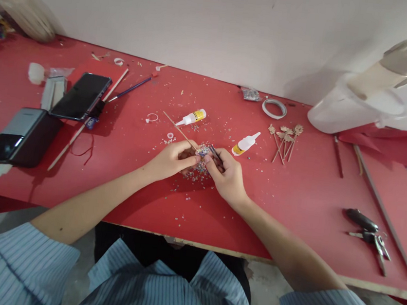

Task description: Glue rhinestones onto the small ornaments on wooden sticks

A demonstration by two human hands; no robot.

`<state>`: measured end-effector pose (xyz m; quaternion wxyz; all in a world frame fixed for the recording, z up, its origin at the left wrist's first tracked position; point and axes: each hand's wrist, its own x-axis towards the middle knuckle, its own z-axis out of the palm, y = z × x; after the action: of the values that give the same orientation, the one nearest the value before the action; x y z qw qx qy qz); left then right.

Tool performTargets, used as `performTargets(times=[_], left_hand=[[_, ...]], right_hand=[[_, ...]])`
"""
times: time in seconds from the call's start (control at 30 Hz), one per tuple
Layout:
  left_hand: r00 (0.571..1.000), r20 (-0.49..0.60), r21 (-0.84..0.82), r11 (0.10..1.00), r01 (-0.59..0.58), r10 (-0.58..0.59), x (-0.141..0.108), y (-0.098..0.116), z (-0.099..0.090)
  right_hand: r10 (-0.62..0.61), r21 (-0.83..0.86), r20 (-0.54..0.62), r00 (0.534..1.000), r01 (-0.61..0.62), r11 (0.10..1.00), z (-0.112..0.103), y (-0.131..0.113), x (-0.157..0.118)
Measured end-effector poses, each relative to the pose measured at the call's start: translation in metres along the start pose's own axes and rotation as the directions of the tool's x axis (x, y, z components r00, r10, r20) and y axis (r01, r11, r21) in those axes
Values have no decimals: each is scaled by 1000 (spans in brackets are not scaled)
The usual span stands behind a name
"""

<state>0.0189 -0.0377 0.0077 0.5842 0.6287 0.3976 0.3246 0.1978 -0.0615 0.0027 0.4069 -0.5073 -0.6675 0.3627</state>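
My left hand is closed on a thin wooden stick, which slants up and left out of its fingers. Close beside it, my right hand is closed round a dark, slim tool. Between the fingertips of both hands is a small piece covered in pale, shiny bits. More loose bits lie on the red table under the hands. Two small glue bottles with yellow labels lie just beyond: one above the left hand, the other above the right.
Sticks with wooden shapes and a tape roll lie at right, near a white pitcher and keys. At left are a phone, a dark box-like device and a brush. A wall stands behind.
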Motion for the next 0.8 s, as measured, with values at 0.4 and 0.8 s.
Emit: performTargets(times=[0.4, 0.8], left_hand=[[1000, 5, 7, 1000, 0, 0, 0, 3, 0], [1000, 17, -34, 999, 20, -19, 1, 0, -1]], right_hand=[[-13, -22, -8, 1000, 13, 1000, 0, -2, 0], [-2, -12, -25, 1000, 1, 1000, 0, -1, 1]])
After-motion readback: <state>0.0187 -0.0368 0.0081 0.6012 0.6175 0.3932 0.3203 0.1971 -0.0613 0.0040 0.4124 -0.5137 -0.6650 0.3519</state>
